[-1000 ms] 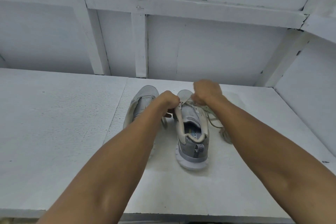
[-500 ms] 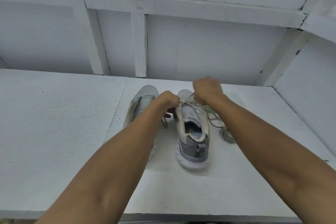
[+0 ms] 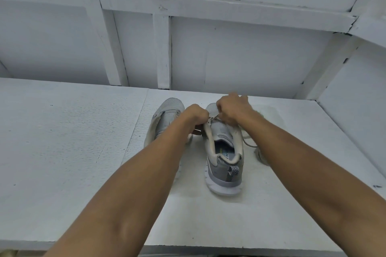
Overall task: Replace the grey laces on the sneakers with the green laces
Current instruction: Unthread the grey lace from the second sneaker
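Sneaker (image 3: 224,152) lies at six o'clock from both hands. Left hand (image 3: 195,116) grips its upper; right hand (image 3: 231,108) pinches the lace (image 3: 213,118).

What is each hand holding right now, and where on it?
Right hand pinches the lace at the right sneaker's front eyelets; left hand grips there, exact hold hidden.

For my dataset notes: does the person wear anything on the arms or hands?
Nothing visible. Both forearms are bare to the picture's edge: no sleeve, watch or bracelet. The left hand and right hand wear no gloves; rings cannot be judged.
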The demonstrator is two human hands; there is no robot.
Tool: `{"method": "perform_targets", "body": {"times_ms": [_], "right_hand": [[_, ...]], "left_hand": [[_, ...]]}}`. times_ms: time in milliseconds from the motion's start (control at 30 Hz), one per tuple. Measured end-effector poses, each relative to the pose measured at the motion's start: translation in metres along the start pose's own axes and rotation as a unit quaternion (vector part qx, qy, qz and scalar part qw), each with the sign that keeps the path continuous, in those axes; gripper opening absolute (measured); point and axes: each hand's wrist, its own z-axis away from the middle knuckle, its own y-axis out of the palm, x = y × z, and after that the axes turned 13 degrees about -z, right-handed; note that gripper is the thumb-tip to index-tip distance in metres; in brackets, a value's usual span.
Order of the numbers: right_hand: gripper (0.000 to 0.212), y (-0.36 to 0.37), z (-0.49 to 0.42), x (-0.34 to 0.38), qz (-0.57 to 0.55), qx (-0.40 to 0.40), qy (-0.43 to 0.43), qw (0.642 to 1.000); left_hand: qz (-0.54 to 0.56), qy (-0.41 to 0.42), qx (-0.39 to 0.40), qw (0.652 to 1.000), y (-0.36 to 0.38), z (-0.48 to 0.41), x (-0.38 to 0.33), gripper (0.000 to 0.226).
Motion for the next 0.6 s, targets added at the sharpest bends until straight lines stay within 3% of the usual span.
{"method": "perform_targets", "body": {"times_ms": [133,200,300,400,500,600], "right_hand": [[0.030,-0.027,-0.003,-0.030,0.022,-0.132,0.096,0.986],[0.037,-0.032,-0.005,-0.037,-0.007,-0.111,0.137,0.984],[0.050,-0.022,-0.004,-0.022,-0.068,-0.022,0.065,0.995],[0.029,0.002,-0.001,-0.003,-0.075,0.032,-0.010,0.997],[0.012,0.011,0.002,0.003,-0.071,0.020,-0.008,0.997],[0.014,0.000,0.002,-0.005,-0.072,-0.006,0.006,0.997]], "left_hand": [[0.003,0.000,0.001,1.000,-0.001,-0.001,0.001,0.011],[0.005,0.001,0.005,1.000,-0.001,-0.001,0.001,0.013],[0.005,0.001,0.005,1.000,0.000,-0.002,0.001,0.012],[-0.002,0.003,0.000,1.000,-0.001,-0.003,0.001,0.018],[-0.002,0.003,-0.004,1.000,-0.001,-0.003,0.001,0.021],[0.005,0.002,-0.001,1.000,0.000,-0.005,0.002,0.020]]}}
